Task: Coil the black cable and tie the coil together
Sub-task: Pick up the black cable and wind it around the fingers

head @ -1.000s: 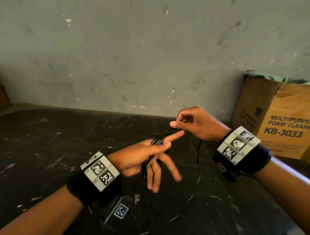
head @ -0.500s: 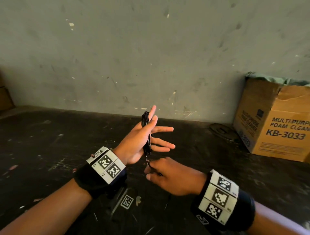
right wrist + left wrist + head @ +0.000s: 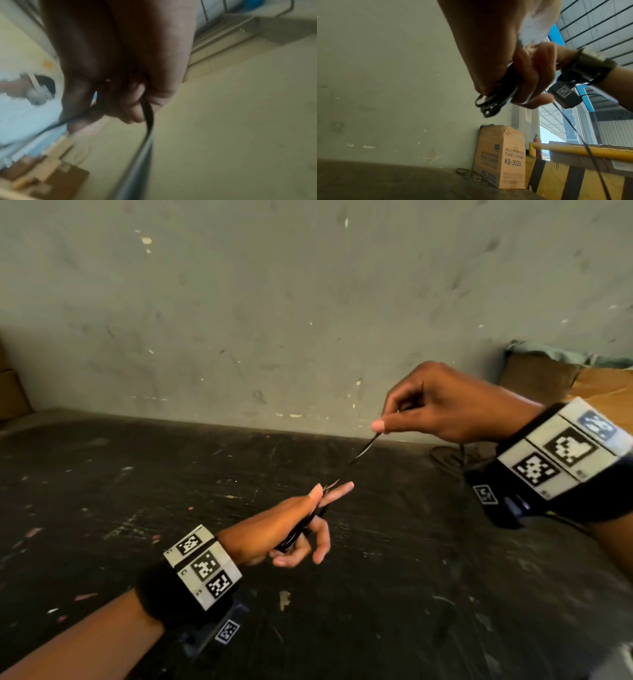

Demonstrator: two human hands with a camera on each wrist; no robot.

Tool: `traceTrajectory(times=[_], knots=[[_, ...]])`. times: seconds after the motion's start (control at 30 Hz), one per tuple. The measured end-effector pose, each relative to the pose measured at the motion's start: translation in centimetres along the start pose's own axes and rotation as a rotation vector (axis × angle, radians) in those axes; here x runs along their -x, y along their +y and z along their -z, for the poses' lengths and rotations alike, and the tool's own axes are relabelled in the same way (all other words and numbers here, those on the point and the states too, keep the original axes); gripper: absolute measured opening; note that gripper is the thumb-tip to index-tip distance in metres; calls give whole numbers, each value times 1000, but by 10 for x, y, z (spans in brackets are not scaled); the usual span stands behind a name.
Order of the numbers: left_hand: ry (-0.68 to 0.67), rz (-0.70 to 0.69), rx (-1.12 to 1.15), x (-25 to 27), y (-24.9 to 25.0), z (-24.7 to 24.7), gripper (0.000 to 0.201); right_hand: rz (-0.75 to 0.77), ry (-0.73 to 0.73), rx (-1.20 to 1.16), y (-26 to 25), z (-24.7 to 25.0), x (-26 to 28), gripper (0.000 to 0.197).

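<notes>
We see the left hand (image 3: 284,529) with thumb and forefinger stretched out and the lower fingers loosely curled, the cable (image 3: 352,462) looped round it in a small coil. The right hand (image 3: 442,405), raised higher and to the right, pinches the cable's free length between thumb and curled fingers, drawing it taut up from the left hand. In the left wrist view the loops (image 3: 489,106) bulge below the palm. The right wrist view is blurred; the cable's ends are not visible.
</notes>
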State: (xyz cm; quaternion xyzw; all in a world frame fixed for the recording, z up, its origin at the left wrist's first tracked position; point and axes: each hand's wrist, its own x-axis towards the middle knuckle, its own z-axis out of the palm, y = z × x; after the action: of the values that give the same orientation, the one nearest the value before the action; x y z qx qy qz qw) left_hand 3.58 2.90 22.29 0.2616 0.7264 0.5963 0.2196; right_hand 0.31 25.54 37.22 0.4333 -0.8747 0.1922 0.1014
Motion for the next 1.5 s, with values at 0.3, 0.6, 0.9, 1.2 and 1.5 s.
traceTrajectory(times=[0.3,0.6,0.9,1.2,1.5], knots=[[-93,-228,429,1,35,-8,51,-96,241,5,49,-101,4,29],[353,-279,353,-25,46,15,72,-102,-158,-184,-11,-157,13,23],[288,-117,-192,-23,8,2,82,21,-282,-55,-26,-95,3,18],[-60,-45,-22,-5,11,-1,62,68,20,58,13,-31,-11,29],[92,-289,436,-15,44,0,57,-79,155,-184,41,-134,6,20]])
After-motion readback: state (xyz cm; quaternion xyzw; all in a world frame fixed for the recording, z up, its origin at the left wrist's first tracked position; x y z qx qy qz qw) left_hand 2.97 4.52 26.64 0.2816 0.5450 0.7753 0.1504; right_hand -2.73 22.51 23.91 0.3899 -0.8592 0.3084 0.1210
